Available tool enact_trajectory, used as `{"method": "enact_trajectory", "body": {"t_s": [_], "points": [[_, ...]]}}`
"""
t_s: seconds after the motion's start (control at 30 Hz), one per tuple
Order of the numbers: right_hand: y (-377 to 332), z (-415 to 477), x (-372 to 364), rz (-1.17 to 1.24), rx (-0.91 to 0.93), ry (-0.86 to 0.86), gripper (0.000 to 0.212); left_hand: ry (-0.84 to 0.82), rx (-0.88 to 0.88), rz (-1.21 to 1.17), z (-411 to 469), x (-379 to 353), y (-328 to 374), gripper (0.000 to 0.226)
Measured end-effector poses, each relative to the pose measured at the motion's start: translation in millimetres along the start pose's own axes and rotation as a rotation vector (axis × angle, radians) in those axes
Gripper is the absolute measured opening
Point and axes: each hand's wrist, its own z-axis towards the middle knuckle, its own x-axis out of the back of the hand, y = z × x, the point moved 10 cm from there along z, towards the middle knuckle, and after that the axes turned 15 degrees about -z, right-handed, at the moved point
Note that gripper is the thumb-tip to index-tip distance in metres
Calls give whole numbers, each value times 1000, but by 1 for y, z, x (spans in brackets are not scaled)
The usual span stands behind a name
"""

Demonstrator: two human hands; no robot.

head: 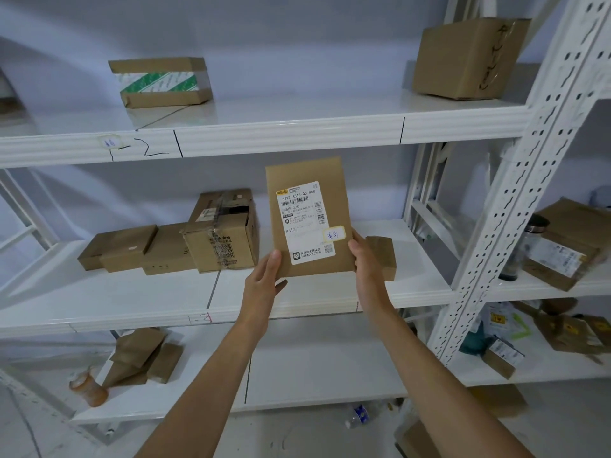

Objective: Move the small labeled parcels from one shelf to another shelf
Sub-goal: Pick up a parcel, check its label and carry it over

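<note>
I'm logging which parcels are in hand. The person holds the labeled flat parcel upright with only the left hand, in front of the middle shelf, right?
Not quite: both hands hold it. The head view shows the left hand at the bottom-left corner of the labeled flat parcel and the right hand on its lower right edge. It is upright, in front of the middle shelf.

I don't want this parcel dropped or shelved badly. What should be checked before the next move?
1. Both hands on the labeled parcel: ok, left hand and right hand grip its lower corners.
2. Label facing the camera: ok.
3. Parcel upright: ok, slightly tilted.
4. Free space on the top shelf between its two boxes: ok.
5. Small brown box behind the right hand untouched: cannot tell.
</note>
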Motion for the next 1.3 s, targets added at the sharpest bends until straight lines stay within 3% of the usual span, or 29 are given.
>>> {"method": "enact_trajectory", "body": {"t_s": [0.17,0.3,0.6,0.73,1.07,1.3], "points": [[33,16,-6,-90,-147,-72,32,5,144,58,13,7,-21,38],[39,17,-8,-103,-146,-111,26,20,161,74,14,6,-21,46],[12,7,-19,-107,-89,-188,38,103,73,78,2,14,3,44],[-6,3,-37,-120,-26,-221,58,164,10,69,-9,29,22,49],[-43,-33,-118,-58,41,-233,62,256,-66,106,-42,109,79,30],[-74,-77,-194,-1,36,-192,61,180,-54,125,-59,186,121,51]]}}
